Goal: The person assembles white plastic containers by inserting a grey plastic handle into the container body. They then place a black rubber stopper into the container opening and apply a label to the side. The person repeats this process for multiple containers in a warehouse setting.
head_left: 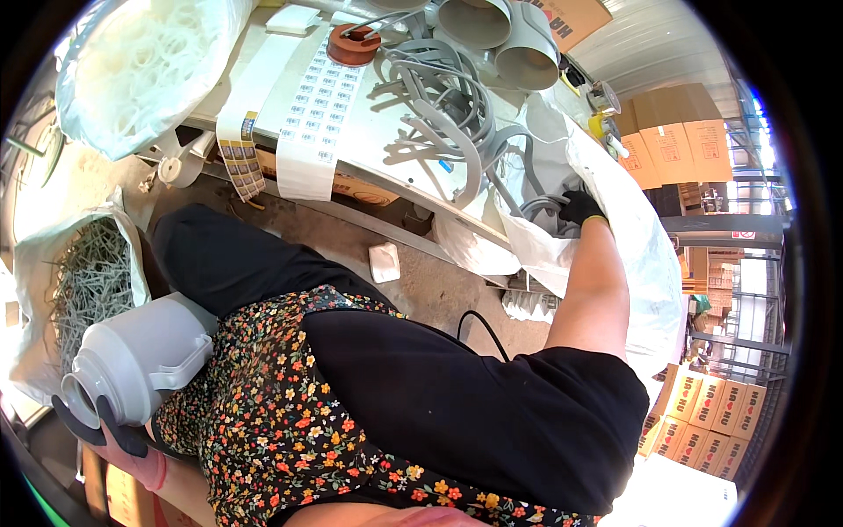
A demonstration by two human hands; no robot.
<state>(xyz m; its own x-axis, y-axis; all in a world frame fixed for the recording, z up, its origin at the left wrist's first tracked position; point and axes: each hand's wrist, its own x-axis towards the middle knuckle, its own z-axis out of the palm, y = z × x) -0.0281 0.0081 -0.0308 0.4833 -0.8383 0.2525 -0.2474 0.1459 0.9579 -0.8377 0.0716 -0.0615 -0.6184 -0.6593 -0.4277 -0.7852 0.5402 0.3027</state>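
A light grey plastic jug (140,351) with a round open mouth and a side handle rests on its side against my lap at the left. My left hand (127,448), in a pink glove with dark fingers, grips it at the mouth rim. At the right, my right hand (581,208), in a black glove, reaches into a white plastic bag (637,255). It is closed on grey curved plastic strips (549,213) there; its fingertips are partly hidden. More grey curved strips (448,114) lie in a tangled heap on the bench beside the bag.
On the bench (378,145) stand several grey cylinders (527,57), a brown reel (353,46) and a label sheet (316,114) hanging over the edge. A bag of translucent rings (149,61) and a sack of thin grey pieces (97,272) are at left. Cartons (711,413) are stacked right.
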